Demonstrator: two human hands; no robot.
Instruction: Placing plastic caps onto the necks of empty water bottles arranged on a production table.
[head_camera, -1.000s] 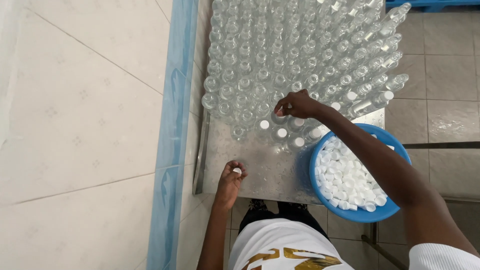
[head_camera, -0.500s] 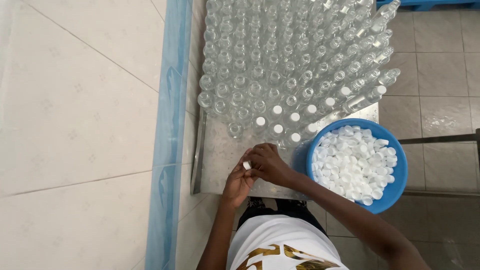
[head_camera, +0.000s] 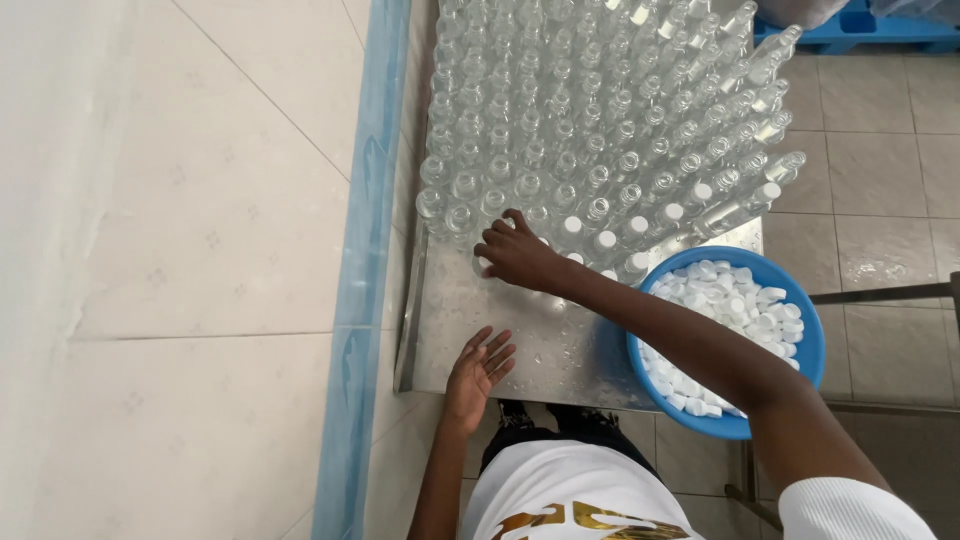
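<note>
A: Bottles (head_camera: 600, 110), clear plastic ones, stand packed in rows over the far part of a steel table (head_camera: 560, 350). Where are the hands?

B: The right hand (head_camera: 520, 258) reaches across to the nearest row, at its left end. Its fingers curl down over the top of one bottle there; whether they clamp on it or on a cap, I cannot tell, since the hand hides what is under it.

A: And the left hand (head_camera: 478, 368)?

B: It lies open on the bare table near the front edge, palm up, fingers spread a little, holding nothing. The two hands are apart, the left nearer the body, the right farther out by the bottles.

A: Are the bottles capped?

B: Several in the nearest rows, to the right of the right hand, carry white caps. Those farther back show open mouths.

A: Anything else close by?

B: A blue bowl (head_camera: 790, 290) sits at the table's right front corner, heaped with loose white caps (head_camera: 745, 300). The right forearm crosses over its near rim. A white tiled wall (head_camera: 200, 250) runs along the table's left side, with tiled floor (head_camera: 880, 190) on the right.
</note>
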